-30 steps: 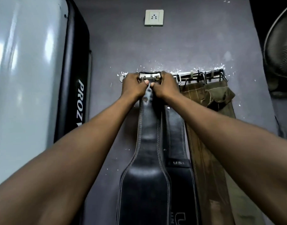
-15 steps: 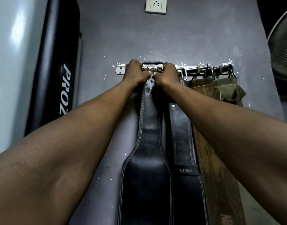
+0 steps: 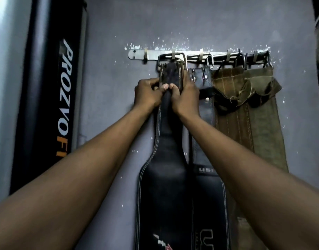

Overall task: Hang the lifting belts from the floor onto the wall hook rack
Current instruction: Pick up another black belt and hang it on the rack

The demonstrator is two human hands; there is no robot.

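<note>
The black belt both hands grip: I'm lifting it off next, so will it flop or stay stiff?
Probably fairly stiff: the black belt hangs flat and straight. Likely heavy, given its wide padded part. The buckle may snag on its hook.

On the grey wall I see the metal hook rack (image 3: 151, 54) carrying four belts side by side: a black leather belt (image 3: 162, 177) by its buckle, a second black belt (image 3: 205, 186) beside it, then a brown belt (image 3: 232, 127) and an olive belt (image 3: 263, 127).

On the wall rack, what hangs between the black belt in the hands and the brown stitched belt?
A second black leather belt, marked "USI", hangs between them in the head view.
</note>
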